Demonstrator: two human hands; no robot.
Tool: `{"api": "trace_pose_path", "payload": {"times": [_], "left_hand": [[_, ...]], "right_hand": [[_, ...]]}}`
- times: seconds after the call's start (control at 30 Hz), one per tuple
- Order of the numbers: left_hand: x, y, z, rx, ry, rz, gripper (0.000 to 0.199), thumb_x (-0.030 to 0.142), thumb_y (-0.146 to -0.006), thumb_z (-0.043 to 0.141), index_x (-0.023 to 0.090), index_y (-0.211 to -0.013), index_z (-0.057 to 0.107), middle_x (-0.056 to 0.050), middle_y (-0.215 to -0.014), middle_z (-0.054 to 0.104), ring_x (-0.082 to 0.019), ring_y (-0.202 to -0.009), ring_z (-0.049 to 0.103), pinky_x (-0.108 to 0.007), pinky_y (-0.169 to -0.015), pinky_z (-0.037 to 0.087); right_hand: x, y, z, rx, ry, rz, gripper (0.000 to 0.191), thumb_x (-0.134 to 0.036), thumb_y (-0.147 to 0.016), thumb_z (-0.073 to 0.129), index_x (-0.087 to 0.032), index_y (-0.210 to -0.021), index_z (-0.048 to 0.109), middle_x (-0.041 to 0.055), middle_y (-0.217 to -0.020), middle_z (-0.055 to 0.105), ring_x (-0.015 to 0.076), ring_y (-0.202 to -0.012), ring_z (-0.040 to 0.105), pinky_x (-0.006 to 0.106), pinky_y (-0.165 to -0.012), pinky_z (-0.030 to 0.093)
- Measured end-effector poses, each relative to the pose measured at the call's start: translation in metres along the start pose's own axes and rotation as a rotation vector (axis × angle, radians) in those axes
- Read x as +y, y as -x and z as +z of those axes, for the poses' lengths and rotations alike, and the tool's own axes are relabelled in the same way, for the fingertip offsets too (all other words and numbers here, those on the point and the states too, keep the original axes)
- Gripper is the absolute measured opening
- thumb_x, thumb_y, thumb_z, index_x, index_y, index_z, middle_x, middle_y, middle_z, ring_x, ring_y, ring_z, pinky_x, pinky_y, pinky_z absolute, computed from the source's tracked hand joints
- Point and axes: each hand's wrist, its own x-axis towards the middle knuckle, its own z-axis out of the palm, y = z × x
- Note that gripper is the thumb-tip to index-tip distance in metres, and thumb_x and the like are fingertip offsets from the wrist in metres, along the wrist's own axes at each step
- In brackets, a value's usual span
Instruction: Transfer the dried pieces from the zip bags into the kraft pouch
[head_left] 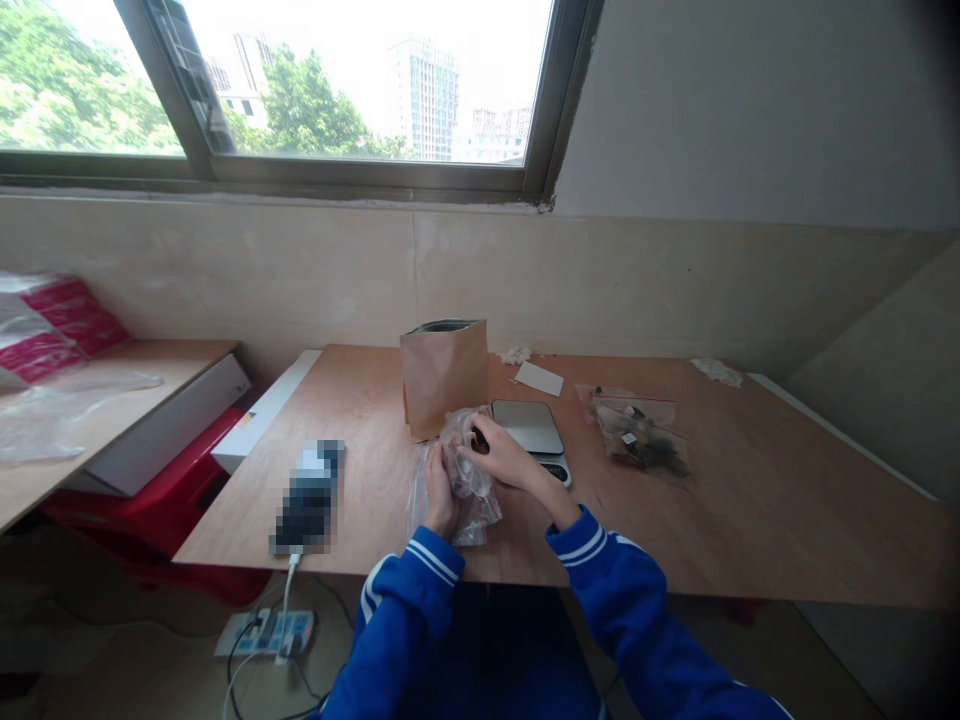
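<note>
My left hand [441,492] grips the lower side of a clear plastic bag [471,478] that holds something hard to make out. My right hand [501,452] is at the bag's upper part, with its fingers pinching the plastic around a small dark piece. Just behind them stands an upright kraft paper pouch [444,378] with a dark lining at its mouth. A digital kitchen scale [529,427] sits under my right wrist's far side, partly hidden by that hand. To the right lies a zip bag of dark pieces [637,437].
All this is on a light wooden table [712,520]. A blurred phone [307,495] lies on its left, its cable running down to a power strip [266,632] on the floor. A white paper slip [538,378] lies at the back. A red stool [142,510] stands left.
</note>
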Motion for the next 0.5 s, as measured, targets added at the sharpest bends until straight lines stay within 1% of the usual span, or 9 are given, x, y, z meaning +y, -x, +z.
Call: {"api": "trace_pose_path", "payload": {"times": [0.07,0.13,0.23,0.3,0.37,0.43,0.5], "left_hand": [[0.001,0.001,0.001,-0.020,0.025,-0.041,0.033,0.048,-0.087,0.052,0.021,-0.100,0.066,-0.012,-0.108,0.069,-0.025,-0.110,0.063,-0.039,-0.099,0.048],[0.002,0.002,0.003,-0.055,0.062,-0.082,0.036,0.051,-0.087,0.051,0.020,-0.100,0.066,-0.013,-0.110,0.068,-0.026,-0.111,0.063,-0.039,-0.099,0.047],[0.005,0.005,0.006,-0.063,0.079,-0.060,0.031,0.045,-0.085,0.057,0.020,-0.099,0.066,-0.011,-0.111,0.068,-0.024,-0.109,0.063,-0.038,-0.098,0.048],[0.007,0.007,0.007,-0.039,0.062,-0.031,0.024,0.038,-0.082,0.063,0.020,-0.097,0.066,-0.010,-0.107,0.068,-0.023,-0.102,0.064,-0.036,-0.094,0.049],[0.008,0.008,0.007,-0.029,0.049,-0.031,0.019,0.034,-0.079,0.066,0.021,-0.093,0.066,-0.008,-0.101,0.068,-0.021,-0.095,0.065,-0.034,-0.089,0.050],[0.008,0.009,0.007,-0.019,0.047,-0.033,0.016,0.032,-0.078,0.067,0.021,-0.090,0.065,-0.007,-0.095,0.068,-0.020,-0.088,0.065,-0.033,-0.084,0.050],[0.009,0.009,0.006,-0.005,0.051,-0.032,0.014,0.031,-0.078,0.067,0.021,-0.087,0.064,-0.005,-0.090,0.067,-0.018,-0.083,0.064,-0.030,-0.080,0.050]], "right_hand": [[-0.001,0.001,0.000,0.005,-0.012,0.016,0.013,-0.030,-0.087,0.057,-0.021,-0.090,0.048,0.0001,-0.086,0.054,0.0171,-0.077,0.053,0.030,-0.074,0.043],[-0.001,0.002,0.000,0.012,-0.027,0.028,0.013,-0.031,-0.088,0.056,-0.021,-0.094,0.049,0.0009,-0.089,0.057,0.0178,-0.080,0.056,0.031,-0.075,0.044],[0.001,0.001,0.001,0.028,-0.050,0.025,0.015,-0.031,-0.091,0.053,-0.022,-0.103,0.051,0.0039,-0.099,0.062,0.0197,-0.091,0.060,0.033,-0.083,0.045],[0.005,0.001,0.005,0.020,-0.061,0.013,0.019,-0.030,-0.092,0.052,-0.021,-0.109,0.052,0.0063,-0.108,0.062,0.0207,-0.099,0.060,0.034,-0.089,0.045],[0.010,0.001,0.010,0.005,-0.051,0.024,0.025,-0.030,-0.090,0.057,-0.020,-0.112,0.054,0.0088,-0.114,0.061,0.0224,-0.107,0.058,0.037,-0.095,0.044],[0.015,0.001,0.016,0.007,-0.031,0.064,0.028,-0.032,-0.087,0.062,-0.018,-0.110,0.056,0.0106,-0.115,0.061,0.0245,-0.111,0.056,0.040,-0.099,0.042],[0.018,0.002,0.021,0.018,-0.038,0.097,0.026,-0.033,-0.086,0.063,-0.017,-0.106,0.058,0.0107,-0.112,0.062,0.0250,-0.110,0.056,0.043,-0.100,0.041]]}}
